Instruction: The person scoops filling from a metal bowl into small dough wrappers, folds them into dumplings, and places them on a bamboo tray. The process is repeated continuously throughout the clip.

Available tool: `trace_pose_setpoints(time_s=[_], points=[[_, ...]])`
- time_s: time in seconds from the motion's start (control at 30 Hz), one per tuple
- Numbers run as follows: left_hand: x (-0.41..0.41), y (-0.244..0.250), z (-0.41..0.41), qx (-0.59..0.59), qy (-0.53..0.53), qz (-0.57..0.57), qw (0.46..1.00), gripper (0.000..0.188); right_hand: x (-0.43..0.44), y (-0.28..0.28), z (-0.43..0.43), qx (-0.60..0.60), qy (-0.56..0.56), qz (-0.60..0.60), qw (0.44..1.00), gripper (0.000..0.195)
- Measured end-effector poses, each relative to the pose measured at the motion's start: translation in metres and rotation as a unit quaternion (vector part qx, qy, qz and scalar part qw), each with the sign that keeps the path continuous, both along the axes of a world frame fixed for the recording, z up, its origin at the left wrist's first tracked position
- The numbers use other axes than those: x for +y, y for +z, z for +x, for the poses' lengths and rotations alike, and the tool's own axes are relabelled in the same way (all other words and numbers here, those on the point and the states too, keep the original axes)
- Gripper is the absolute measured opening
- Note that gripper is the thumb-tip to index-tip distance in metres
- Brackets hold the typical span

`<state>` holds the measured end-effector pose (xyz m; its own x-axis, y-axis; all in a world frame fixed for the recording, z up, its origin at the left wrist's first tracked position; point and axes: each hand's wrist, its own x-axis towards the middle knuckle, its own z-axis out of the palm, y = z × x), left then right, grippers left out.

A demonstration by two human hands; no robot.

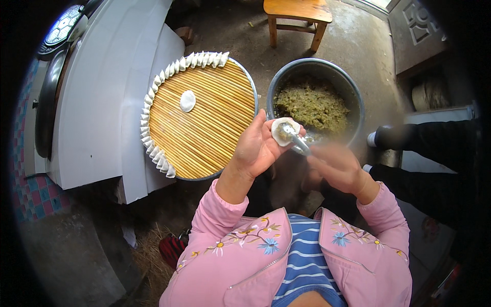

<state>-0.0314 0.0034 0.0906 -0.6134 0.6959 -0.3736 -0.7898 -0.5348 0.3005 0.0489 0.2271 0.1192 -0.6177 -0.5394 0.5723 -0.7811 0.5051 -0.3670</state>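
On the fingers of my left hand (257,149), palm up, rests a round dough wrapper (277,140) with a little filling on it. My right hand (337,167), blurred, grips a metal spoon (301,145) whose bowl touches the filling. Just beyond both hands stands a deep metal pot (360,96) partly full of greenish chopped filling (312,101). To the left is a round tray of reed stalks (203,134). Folded dumplings (157,82) line its far and left rim, and one flat dough wrapper (188,101) lies on its surface.
A wooden stool (297,11) stands beyond the pot. White stove-like counter (96,107) runs along the left, with a metal lid (51,107) on it. At right, another person's dark-trousered legs (425,142) reach close to the pot. Straw (149,249) lies on the floor at lower left.
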Motion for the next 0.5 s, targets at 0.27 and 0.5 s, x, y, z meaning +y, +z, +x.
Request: trace_pose_setpoints(time_s=[0.27, 0.5], points=[[-0.006, 0.002, 0.003, 0.028, -0.019, -0.001, 0.999, 0.074, 0.003, 0.010, -0.001, -0.010, 0.019, 0.022, 1.000, 0.028], [-0.014, 0.011, 0.009, 0.000, -0.007, 0.023, 1.000, 0.068, 0.015, 0.034, -0.004, -0.151, 0.023, -0.102, 0.983, 0.017]])
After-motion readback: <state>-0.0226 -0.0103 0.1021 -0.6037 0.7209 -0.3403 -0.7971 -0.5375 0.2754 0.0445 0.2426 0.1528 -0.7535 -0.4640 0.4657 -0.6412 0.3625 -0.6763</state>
